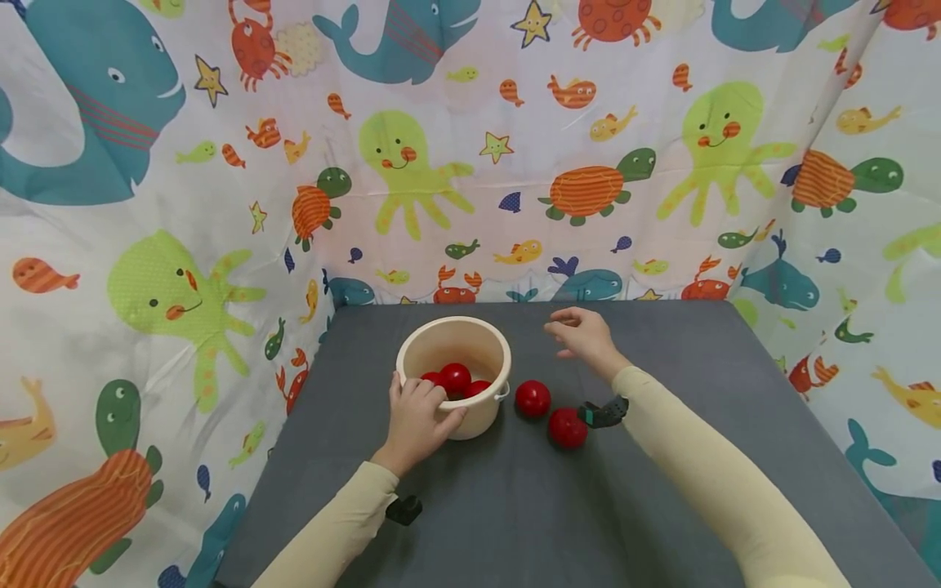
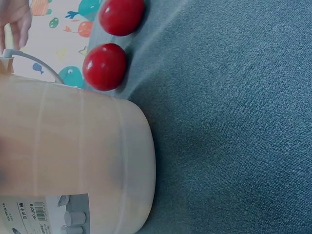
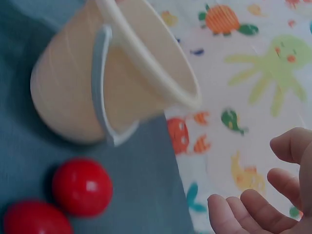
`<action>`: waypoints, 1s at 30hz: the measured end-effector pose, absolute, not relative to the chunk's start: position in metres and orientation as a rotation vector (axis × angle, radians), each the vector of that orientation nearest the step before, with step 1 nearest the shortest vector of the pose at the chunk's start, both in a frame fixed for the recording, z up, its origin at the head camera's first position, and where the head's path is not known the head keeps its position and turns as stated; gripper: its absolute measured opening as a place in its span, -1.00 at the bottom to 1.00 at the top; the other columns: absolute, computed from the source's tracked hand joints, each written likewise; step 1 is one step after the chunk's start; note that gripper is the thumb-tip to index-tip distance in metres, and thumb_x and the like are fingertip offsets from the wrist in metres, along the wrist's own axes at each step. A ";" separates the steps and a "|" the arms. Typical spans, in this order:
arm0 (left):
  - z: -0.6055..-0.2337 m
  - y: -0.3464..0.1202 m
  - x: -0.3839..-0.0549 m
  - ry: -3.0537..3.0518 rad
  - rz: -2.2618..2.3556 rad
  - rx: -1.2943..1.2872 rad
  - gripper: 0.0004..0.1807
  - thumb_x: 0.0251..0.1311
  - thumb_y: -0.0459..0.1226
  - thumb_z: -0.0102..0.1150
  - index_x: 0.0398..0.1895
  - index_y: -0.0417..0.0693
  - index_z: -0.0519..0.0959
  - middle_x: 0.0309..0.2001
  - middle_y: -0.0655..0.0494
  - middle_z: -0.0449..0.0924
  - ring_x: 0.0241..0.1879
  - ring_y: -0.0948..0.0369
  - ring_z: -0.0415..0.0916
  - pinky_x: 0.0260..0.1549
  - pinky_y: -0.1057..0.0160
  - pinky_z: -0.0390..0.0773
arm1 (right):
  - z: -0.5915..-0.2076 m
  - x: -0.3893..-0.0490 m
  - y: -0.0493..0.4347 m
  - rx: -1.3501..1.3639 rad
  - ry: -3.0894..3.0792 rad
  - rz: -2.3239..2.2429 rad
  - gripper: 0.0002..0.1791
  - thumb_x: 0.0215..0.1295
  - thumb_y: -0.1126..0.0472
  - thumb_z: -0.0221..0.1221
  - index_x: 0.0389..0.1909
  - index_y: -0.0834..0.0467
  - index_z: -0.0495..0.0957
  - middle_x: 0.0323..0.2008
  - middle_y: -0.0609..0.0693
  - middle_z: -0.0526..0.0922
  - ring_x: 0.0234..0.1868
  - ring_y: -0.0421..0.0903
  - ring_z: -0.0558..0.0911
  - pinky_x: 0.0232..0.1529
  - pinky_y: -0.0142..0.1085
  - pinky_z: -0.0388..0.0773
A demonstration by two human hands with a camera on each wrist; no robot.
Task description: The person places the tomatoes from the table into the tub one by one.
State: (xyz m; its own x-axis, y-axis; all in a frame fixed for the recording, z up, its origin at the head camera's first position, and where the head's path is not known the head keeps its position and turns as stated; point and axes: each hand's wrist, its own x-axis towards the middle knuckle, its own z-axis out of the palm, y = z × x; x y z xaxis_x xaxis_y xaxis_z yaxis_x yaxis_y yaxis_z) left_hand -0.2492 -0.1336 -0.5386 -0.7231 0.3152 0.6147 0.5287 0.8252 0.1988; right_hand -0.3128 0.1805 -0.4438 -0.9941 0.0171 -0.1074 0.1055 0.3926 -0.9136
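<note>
A cream plastic bucket [image 1: 476, 418] with a light grey handle [image 3: 100, 78] stands upright on the dark table. My left hand [image 1: 417, 415] grips its near left rim, fingers bent over the edge. Inside lie 3 visible shiny red balls [image 1: 455, 378], one partly behind the fingers; the bottom is partly hidden. Two more, a nearer red ball [image 1: 568, 429] and a farther red ball [image 1: 532, 398], sit on the table to the bucket's right. My right hand [image 1: 584, 336] hovers beyond them, right of the bucket, fingers loosely bent with nothing between them.
The dark grey cloth-covered table [image 1: 662, 457] reaches back to a patterned curtain [image 1: 470, 204], which also hangs along both sides. A printed label [image 2: 48, 214] is on the bucket's wall. Black straps with cameras [image 1: 604, 412] sit on both wrists.
</note>
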 end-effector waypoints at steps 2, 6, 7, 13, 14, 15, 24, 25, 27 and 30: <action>-0.538 -0.134 -0.249 -2.440 -0.493 -0.611 -0.68 0.16 0.09 0.26 -0.49 0.10 0.53 -0.34 0.09 0.65 -0.10 0.05 0.50 0.32 -0.54 0.14 | -0.448 -0.310 0.197 0.125 2.558 -1.685 -0.51 0.46 0.02 0.16 0.28 0.21 0.48 0.21 0.28 0.56 0.21 0.19 0.60 -0.02 -0.12 0.73; -0.537 -0.135 -0.248 -2.470 -0.501 -0.603 -0.67 0.19 0.10 0.25 -0.48 0.10 0.54 -0.33 0.10 0.65 -0.09 0.05 0.50 0.35 -0.53 0.12 | -0.460 -0.300 0.225 0.174 2.545 -1.683 -0.46 0.49 0.00 0.13 0.33 0.25 0.43 0.28 0.32 0.51 0.27 0.26 0.58 0.04 -0.06 0.70; -0.537 -0.135 -0.248 -2.477 -0.499 -0.601 -0.67 0.19 0.11 0.24 -0.48 0.10 0.54 -0.33 0.10 0.65 -0.09 0.06 0.50 0.35 -0.53 0.12 | -0.465 -0.298 0.230 0.188 2.538 -1.681 -0.44 0.50 0.00 0.12 0.34 0.26 0.41 0.30 0.33 0.50 0.28 0.27 0.57 0.05 -0.04 0.70; -0.540 -0.134 -0.250 -2.462 -0.491 -0.608 -0.68 0.17 0.11 0.24 -0.49 0.12 0.54 -0.33 0.11 0.65 -0.09 0.06 0.50 0.33 -0.53 0.13 | -0.498 -0.282 0.253 0.247 2.504 -1.637 -0.38 0.51 -0.06 0.10 0.39 0.28 0.36 0.34 0.34 0.47 0.28 0.30 0.54 0.04 -0.03 0.72; -0.541 -0.134 -0.250 -2.460 -0.493 -0.609 -0.68 0.17 0.11 0.24 -0.49 0.12 0.54 -0.33 0.11 0.65 -0.09 0.06 0.50 0.33 -0.53 0.13 | -0.503 -0.279 0.255 0.254 2.499 -1.628 -0.38 0.51 -0.06 0.10 0.38 0.28 0.36 0.34 0.35 0.48 0.27 0.30 0.54 0.02 -0.03 0.72; -0.541 -0.133 -0.250 -2.460 -0.495 -0.609 -0.68 0.17 0.11 0.24 -0.49 0.12 0.54 -0.33 0.11 0.65 -0.08 0.06 0.50 0.33 -0.53 0.13 | -0.509 -0.277 0.256 0.260 2.493 -1.619 -0.38 0.51 -0.06 0.09 0.38 0.29 0.36 0.34 0.35 0.48 0.27 0.31 0.54 0.02 -0.03 0.73; -0.541 -0.134 -0.250 -2.462 -0.487 -0.606 -0.68 0.19 0.12 0.22 -0.48 0.13 0.53 -0.32 0.12 0.65 -0.08 0.07 0.50 0.34 -0.52 0.14 | -0.548 -0.259 0.249 0.286 2.415 -1.557 -0.39 0.49 -0.01 0.10 0.37 0.30 0.35 0.39 0.39 0.39 0.29 0.38 0.52 -0.02 0.05 0.73; -0.541 -0.134 -0.250 -2.459 -0.488 -0.606 -0.68 0.18 0.12 0.22 -0.48 0.13 0.53 -0.32 0.12 0.65 -0.08 0.07 0.50 0.34 -0.52 0.14 | -0.551 -0.258 0.246 0.290 2.410 -1.557 -0.40 0.48 0.00 0.11 0.36 0.30 0.36 0.37 0.39 0.41 0.26 0.37 0.54 -0.04 0.05 0.73; -0.541 -0.134 -0.250 -2.456 -0.490 -0.607 -0.68 0.18 0.11 0.23 -0.48 0.13 0.53 -0.33 0.13 0.64 -0.08 0.07 0.50 0.33 -0.52 0.14 | -0.557 -0.255 0.241 0.306 2.393 -1.563 -0.41 0.46 0.01 0.14 0.34 0.30 0.39 0.31 0.37 0.47 0.16 0.31 0.60 -0.11 0.02 0.74; -0.541 -0.134 -0.250 -2.454 -0.488 -0.606 -0.69 0.17 0.11 0.23 -0.49 0.13 0.53 -0.33 0.13 0.64 -0.08 0.08 0.50 0.33 -0.52 0.14 | -0.564 -0.252 0.233 0.320 2.373 -1.581 -0.41 0.41 0.02 0.19 0.32 0.30 0.42 0.19 0.31 0.58 0.00 0.14 0.63 -0.19 -0.02 0.74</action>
State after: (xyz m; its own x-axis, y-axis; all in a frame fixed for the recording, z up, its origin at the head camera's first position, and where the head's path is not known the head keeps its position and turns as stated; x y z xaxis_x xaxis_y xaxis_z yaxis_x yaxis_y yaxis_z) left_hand -0.2502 -0.1341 -0.5408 -0.7413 0.3119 0.5944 0.5157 0.8314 0.2069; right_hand -0.2523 0.2329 -0.5637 -0.9389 0.0330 -0.3427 0.3290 0.3796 -0.8647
